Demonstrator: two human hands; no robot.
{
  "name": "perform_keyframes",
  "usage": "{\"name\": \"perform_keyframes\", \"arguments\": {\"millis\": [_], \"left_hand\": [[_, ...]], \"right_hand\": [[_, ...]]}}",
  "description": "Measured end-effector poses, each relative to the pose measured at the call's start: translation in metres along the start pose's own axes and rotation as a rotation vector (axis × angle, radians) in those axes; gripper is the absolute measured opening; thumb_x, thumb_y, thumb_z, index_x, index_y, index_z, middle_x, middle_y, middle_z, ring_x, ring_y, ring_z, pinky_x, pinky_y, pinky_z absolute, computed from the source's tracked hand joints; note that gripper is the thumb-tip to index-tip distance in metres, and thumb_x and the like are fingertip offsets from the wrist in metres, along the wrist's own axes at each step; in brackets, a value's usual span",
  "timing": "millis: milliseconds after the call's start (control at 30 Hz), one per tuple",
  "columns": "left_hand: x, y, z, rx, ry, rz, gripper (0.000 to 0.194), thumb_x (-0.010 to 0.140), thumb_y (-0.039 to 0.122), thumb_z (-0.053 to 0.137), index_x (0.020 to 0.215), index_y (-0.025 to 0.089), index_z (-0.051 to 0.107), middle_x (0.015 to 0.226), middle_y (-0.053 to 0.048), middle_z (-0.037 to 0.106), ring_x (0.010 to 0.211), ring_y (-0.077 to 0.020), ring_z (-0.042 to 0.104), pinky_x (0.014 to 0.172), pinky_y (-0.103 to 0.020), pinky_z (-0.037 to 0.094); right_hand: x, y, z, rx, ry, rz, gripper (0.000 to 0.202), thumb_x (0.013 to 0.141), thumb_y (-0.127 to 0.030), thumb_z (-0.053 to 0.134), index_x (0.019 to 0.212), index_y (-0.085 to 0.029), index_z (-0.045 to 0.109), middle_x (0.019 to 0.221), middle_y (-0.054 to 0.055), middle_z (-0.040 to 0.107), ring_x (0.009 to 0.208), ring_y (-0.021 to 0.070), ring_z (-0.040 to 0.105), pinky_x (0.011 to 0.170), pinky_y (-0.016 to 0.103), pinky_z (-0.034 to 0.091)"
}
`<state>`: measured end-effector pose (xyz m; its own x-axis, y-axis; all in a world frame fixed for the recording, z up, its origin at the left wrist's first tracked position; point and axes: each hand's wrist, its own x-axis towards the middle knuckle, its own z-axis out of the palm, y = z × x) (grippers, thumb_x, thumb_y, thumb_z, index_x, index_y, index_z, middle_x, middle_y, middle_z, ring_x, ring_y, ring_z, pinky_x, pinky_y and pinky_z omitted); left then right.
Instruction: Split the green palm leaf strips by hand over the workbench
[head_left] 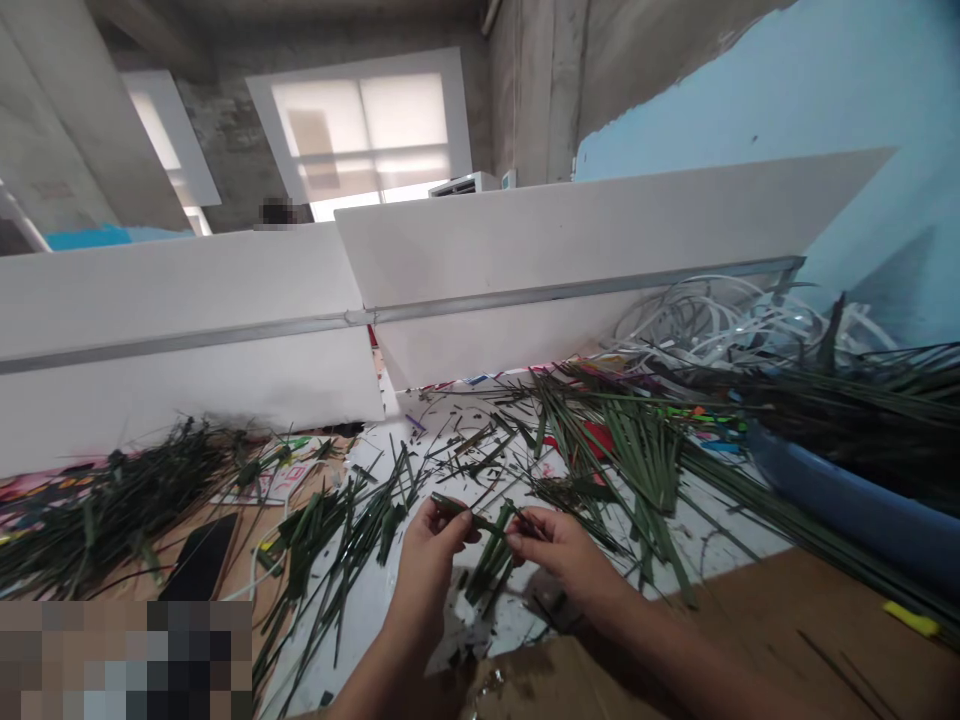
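Observation:
Near the middle of the head view, my left hand (435, 550) pinches a narrow green leaf strip (487, 524) between thumb and fingers. The fingers of my right hand (559, 548) are closed on the strip's other end, where some darker thin pieces show. A short bundle of cut green leaves (491, 568) lies just below and between my hands. Long loose leaf blades (367, 525) are spread to the left of my left hand. Right of my right hand lies a fanned bunch of green leaves (645, 450). My hidden fingertips leave the exact grip unclear.
A blue basin (847, 490) full of dark leaves stands at right, with white plastic strips (712, 320) behind. White partition panels (600, 240) close the back. A dark phone (201, 558), a leaf pile (150, 490), brown cardboard (825, 620) and a yellow-handled tool (911, 618) lie around.

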<state>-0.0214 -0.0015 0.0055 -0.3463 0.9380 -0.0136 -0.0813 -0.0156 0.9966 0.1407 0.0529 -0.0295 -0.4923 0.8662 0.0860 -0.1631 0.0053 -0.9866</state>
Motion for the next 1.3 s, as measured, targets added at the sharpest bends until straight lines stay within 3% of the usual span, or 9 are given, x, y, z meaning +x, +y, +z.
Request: {"name": "perform_keyframes", "arguments": {"millis": [233, 367, 467, 533, 667, 767, 1100, 1167, 1300], "left_hand": [[0.01, 0.001, -0.014, 0.099, -0.105, 0.001, 0.022, 0.06, 0.028, 0.075, 0.071, 0.019, 0.058, 0.067, 0.001, 0.061, 0.065, -0.015, 0.055, 0.062, -0.025, 0.037], [0.013, 0.006, -0.023, 0.436, -0.212, 0.111, 0.013, 0.062, 0.023, 0.07, 0.063, 0.02, 0.057, 0.061, 0.004, 0.056, 0.061, -0.0146, 0.05, 0.059, -0.025, 0.035], [0.009, 0.01, -0.026, 0.689, -0.277, 0.204, 0.003, 0.071, 0.024, 0.064, 0.068, 0.021, 0.063, 0.065, 0.002, 0.061, 0.065, -0.0172, 0.054, 0.062, -0.026, 0.036], [0.007, 0.012, -0.026, 0.771, -0.306, 0.257, 0.008, 0.075, 0.026, 0.063, 0.07, 0.022, 0.067, 0.074, -0.001, 0.065, 0.072, -0.019, 0.057, 0.066, -0.027, 0.038], [0.006, 0.011, -0.024, 0.656, -0.36, 0.197, 0.014, 0.077, 0.032, 0.064, 0.078, 0.022, 0.073, 0.087, -0.005, 0.068, 0.082, -0.0213, 0.06, 0.074, -0.028, 0.042], [0.008, 0.008, -0.022, 0.519, -0.387, 0.109, 0.022, 0.079, 0.039, 0.063, 0.082, 0.02, 0.076, 0.084, -0.006, 0.07, 0.083, -0.0225, 0.061, 0.075, -0.028, 0.042], [0.003, -0.009, -0.011, 0.347, -0.448, -0.024, 0.019, 0.072, 0.034, 0.069, 0.075, 0.016, 0.072, 0.062, 0.001, 0.06, 0.056, -0.0129, 0.046, 0.055, -0.024, 0.03], [0.003, -0.012, -0.007, 0.317, -0.425, -0.028, 0.018, 0.072, 0.033, 0.068, 0.071, 0.016, 0.071, 0.06, 0.001, 0.058, 0.056, -0.0127, 0.045, 0.055, -0.024, 0.029], [0.001, -0.019, 0.001, 0.195, -0.318, -0.079, 0.022, 0.067, 0.037, 0.072, 0.069, 0.016, 0.069, 0.059, 0.002, 0.055, 0.056, -0.0121, 0.043, 0.055, -0.024, 0.029]], "right_hand": [[0.003, -0.007, -0.018, -0.291, 0.013, -0.07, 0.02, 0.077, -0.036, 0.065, 0.071, -0.018, 0.059, 0.064, -0.002, 0.053, 0.065, 0.0159, 0.047, 0.063, 0.028, 0.035], [0.002, -0.012, -0.02, -0.498, 0.031, -0.075, 0.015, 0.076, -0.03, 0.063, 0.069, -0.019, 0.058, 0.062, -0.003, 0.05, 0.063, 0.0146, 0.043, 0.059, 0.027, 0.029], [0.005, -0.011, -0.021, -0.452, 0.073, -0.066, 0.015, 0.073, -0.031, 0.066, 0.067, -0.019, 0.058, 0.061, -0.003, 0.05, 0.062, 0.0146, 0.043, 0.059, 0.027, 0.03], [0.008, -0.011, -0.022, -0.376, 0.085, -0.069, 0.016, 0.071, -0.032, 0.068, 0.067, -0.019, 0.058, 0.062, -0.003, 0.051, 0.063, 0.0148, 0.045, 0.06, 0.027, 0.032], [0.01, -0.014, -0.024, -0.277, 0.101, -0.084, 0.019, 0.068, -0.033, 0.07, 0.066, -0.018, 0.058, 0.063, -0.002, 0.053, 0.063, 0.0146, 0.046, 0.061, 0.027, 0.034], [0.01, -0.018, -0.023, -0.234, 0.07, -0.056, 0.021, 0.066, -0.034, 0.072, 0.066, -0.018, 0.058, 0.061, -0.003, 0.052, 0.061, 0.0139, 0.045, 0.059, 0.027, 0.033], [0.013, -0.011, -0.021, -0.095, 0.109, -0.073, 0.033, 0.065, -0.045, 0.078, 0.07, -0.019, 0.058, 0.064, -0.003, 0.055, 0.063, 0.0147, 0.05, 0.062, 0.028, 0.039], [0.011, -0.012, -0.019, -0.022, 0.149, -0.065, 0.036, 0.067, -0.049, 0.078, 0.074, -0.019, 0.059, 0.066, -0.003, 0.054, 0.059, 0.012, 0.046, 0.056, 0.025, 0.035], [0.006, -0.012, -0.014, 0.146, 0.223, 0.009, 0.045, 0.077, -0.063, 0.064, 0.088, -0.02, 0.06, 0.067, -0.004, 0.054, 0.044, 0.0059, 0.026, 0.043, 0.022, 0.016]]}}
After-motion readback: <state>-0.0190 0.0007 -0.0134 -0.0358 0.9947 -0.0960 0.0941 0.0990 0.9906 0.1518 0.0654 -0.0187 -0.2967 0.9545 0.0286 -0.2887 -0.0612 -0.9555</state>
